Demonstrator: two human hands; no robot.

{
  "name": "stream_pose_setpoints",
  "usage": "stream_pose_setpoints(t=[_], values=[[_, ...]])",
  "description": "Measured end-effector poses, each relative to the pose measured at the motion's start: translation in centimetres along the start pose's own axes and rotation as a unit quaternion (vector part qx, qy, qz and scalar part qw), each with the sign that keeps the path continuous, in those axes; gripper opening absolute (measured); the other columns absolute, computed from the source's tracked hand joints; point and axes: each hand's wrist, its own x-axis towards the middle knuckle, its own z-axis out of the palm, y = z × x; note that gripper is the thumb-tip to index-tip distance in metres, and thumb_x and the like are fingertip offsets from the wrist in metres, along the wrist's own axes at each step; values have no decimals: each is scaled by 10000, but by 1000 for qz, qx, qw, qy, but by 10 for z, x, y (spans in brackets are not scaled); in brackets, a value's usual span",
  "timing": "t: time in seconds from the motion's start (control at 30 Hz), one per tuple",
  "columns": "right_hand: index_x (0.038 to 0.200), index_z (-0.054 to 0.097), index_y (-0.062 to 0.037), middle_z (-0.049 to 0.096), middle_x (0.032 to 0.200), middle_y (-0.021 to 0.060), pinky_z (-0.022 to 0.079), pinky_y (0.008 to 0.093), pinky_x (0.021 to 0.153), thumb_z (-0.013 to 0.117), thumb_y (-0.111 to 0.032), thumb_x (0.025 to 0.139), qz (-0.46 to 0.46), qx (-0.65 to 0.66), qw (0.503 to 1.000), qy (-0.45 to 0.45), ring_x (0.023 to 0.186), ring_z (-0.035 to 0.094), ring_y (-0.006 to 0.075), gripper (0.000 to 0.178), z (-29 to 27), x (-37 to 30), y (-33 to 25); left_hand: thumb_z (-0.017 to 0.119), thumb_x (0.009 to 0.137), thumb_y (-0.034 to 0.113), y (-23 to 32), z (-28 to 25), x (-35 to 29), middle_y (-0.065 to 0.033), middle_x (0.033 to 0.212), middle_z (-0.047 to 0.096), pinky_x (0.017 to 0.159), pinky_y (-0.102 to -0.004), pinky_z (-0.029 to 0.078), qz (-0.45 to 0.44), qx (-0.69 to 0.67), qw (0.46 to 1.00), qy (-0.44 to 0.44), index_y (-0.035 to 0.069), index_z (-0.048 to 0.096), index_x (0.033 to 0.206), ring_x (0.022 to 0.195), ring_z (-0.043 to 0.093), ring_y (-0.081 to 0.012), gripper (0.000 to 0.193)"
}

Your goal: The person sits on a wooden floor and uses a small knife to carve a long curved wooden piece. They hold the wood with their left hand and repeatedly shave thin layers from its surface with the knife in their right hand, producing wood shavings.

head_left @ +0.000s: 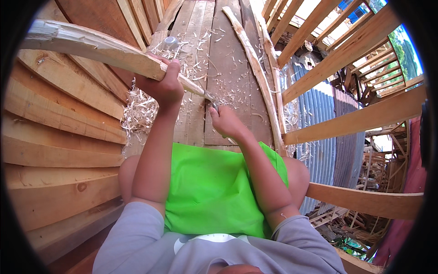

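Grips the pale pole [114, 57] in the left hand [163, 86], aslant over the left edge of the plank floor [194, 125], apparently to steady its thin end against the knife [214, 104] clasped in the right hand [228, 122].

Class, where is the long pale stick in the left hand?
In the head view, the long pale stick slants from the upper left through the left hand toward the centre, its thin end by the metal tool in the right hand.
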Motion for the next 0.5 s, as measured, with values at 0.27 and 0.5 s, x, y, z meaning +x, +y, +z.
stream_pose_setpoints(t=[0.27, 0.5], values=[[809, 503, 7, 528, 598, 62, 438, 381, 492, 439, -304, 1046, -52, 45, 998, 4, 520, 514, 155, 396, 11, 13, 16, 662, 651, -59, -1, -7, 3, -35, 666, 561, 598, -280, 484, -4, 35, 999, -29, 32, 509, 752, 595, 564, -142, 205], [760, 544, -42, 529, 641, 22, 412, 318, 520, 669, -315, 931, -162, 72, 969, 174, 538, 469, 112, 345, 22, 28, 21, 617, 670, -87, 5, -2, 2, -61, 675, 537, 610, -323, 503, -26, -18, 999, -34, 35, 475, 811, 595, 557, -167, 234]])
